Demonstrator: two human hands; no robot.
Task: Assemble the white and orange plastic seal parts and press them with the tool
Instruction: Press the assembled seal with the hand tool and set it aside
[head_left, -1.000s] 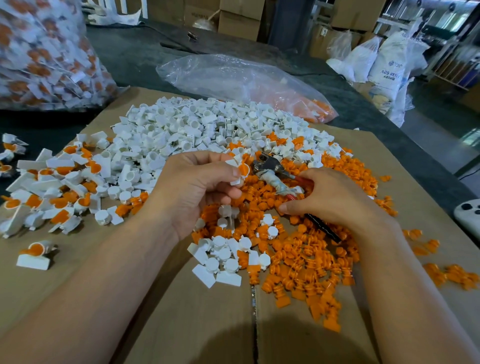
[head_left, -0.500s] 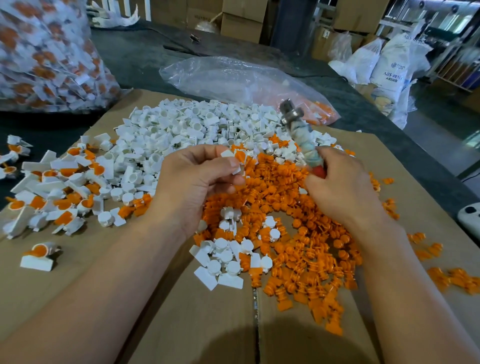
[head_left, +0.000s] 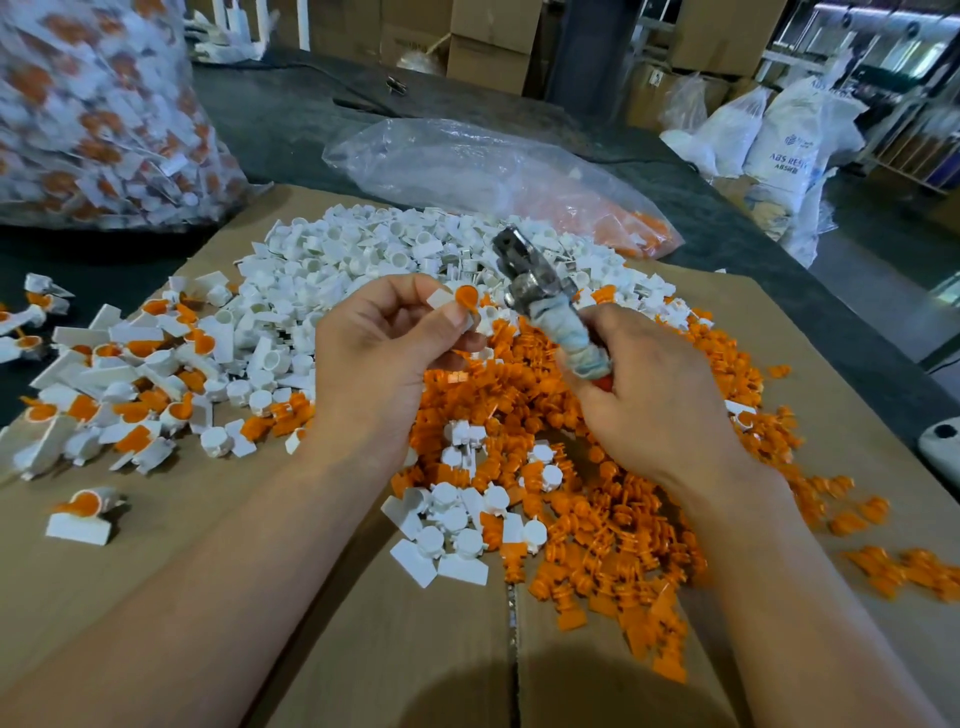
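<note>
Fingers (head_left: 395, 299) on both hands are curled tight over the big cardboard sheet (head_left: 156, 582), white parts heap (head_left: 363, 249) at the back, orange parts heap (head_left: 597, 525) underneath, right hand (head_left: 654, 400) gripping the rag-wrapped tool (head_left: 540, 291) head-up, left hand (head_left: 379, 358) pinching a white and orange seal (head_left: 457, 300) just beside that head.

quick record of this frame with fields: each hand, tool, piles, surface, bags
left hand: pinches a white and orange seal, raised over the piles
right hand: grips the tool by its cloth-wrapped handle
tool: metal head up, tilted left, just right of the seal; contact unclear
white parts: heap at the far middle
orange parts: heap under the right hand
assembled seals: scattered at the left
surface: cardboard on a dark table
bags: clear bag behind the heaps; full bag far left
</note>
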